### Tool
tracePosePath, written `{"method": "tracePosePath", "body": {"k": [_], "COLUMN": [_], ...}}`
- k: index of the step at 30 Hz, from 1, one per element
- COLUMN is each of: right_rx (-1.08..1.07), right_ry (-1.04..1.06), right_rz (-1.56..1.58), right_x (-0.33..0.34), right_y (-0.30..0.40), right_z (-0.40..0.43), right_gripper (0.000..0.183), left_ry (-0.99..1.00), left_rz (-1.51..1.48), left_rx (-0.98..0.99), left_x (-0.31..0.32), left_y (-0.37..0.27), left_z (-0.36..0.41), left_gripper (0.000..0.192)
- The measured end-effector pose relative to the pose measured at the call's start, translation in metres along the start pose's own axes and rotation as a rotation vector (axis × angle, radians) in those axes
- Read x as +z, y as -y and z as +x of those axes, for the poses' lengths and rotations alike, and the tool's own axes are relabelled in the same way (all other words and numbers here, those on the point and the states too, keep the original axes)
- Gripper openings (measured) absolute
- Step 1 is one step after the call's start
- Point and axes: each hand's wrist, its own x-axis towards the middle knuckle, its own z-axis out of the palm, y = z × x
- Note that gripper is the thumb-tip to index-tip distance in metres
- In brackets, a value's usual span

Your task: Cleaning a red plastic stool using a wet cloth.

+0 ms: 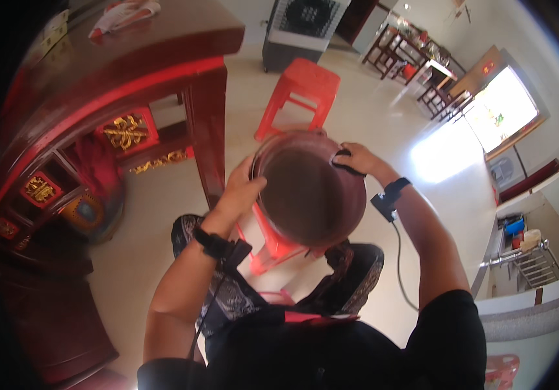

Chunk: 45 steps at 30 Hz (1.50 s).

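A round, dark reddish-brown pot [303,195] is held tilted before me, its wide opening facing up at my eyes and its inside dark. My left hand [240,187] grips the pot's left rim, thumb on top. At the upper right rim, my right hand [359,158] is closed on a small black object [349,162], pressed against the pot's edge; what that object is, I cannot tell. Beneath the pot, a red plastic stool [272,248] stands between my knees, partly hidden. Both wrists wear black straps with small devices and cables.
Another red plastic stool [308,80] stands just beyond the pot. A dark red carved wooden table [162,58] with gilded panels is at left, a cloth on it. Farther off are an air cooler [303,29] and a dining table with chairs [425,58]; a sink area [528,253] lies at right.
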Motion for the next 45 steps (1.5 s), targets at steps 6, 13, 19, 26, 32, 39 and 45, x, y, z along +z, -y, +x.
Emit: {"method": "tracePosePath", "body": {"k": [6, 13, 19, 26, 32, 39, 45], "right_rx": [0.251, 0.166, -0.105, -0.152, -0.259, -0.311, -0.312], "right_ry": [0.106, -0.375, -0.114, 0.128, 0.132, 0.196, 0.062], "right_rz": [0.273, 0.049, -0.113, 0.025, 0.421, 0.423, 0.408], "right_x": [-0.013, 0.001, -0.016, -0.015, -0.005, -0.009, -0.014], "right_y": [0.046, 0.088, 0.089, 0.144, 0.184, 0.181, 0.156], "right_z": [-0.058, -0.12, -0.129, -0.171, -0.18, -0.176, -0.18], "right_gripper": [0.075, 0.067, 0.016, 0.027, 0.043, 0.049, 0.041], "left_ry": [-0.048, -0.108, -0.066, -0.136, -0.157, -0.156, -0.153], "left_rz": [-0.028, -0.089, -0.068, -0.12, -0.121, 0.01, 0.098], "left_rx": [-0.058, -0.036, -0.081, -0.058, -0.027, 0.001, 0.051], "left_x": [-0.005, 0.0, 0.0, 0.0, 0.004, 0.003, -0.005], "left_y": [-0.003, -0.003, -0.006, 0.0, 0.0, -0.004, 0.0], "left_z": [-0.004, -0.009, -0.008, -0.012, -0.007, -0.006, -0.016], "left_gripper": [0.054, 0.051, 0.051, 0.049, 0.049, 0.049, 0.047]}}
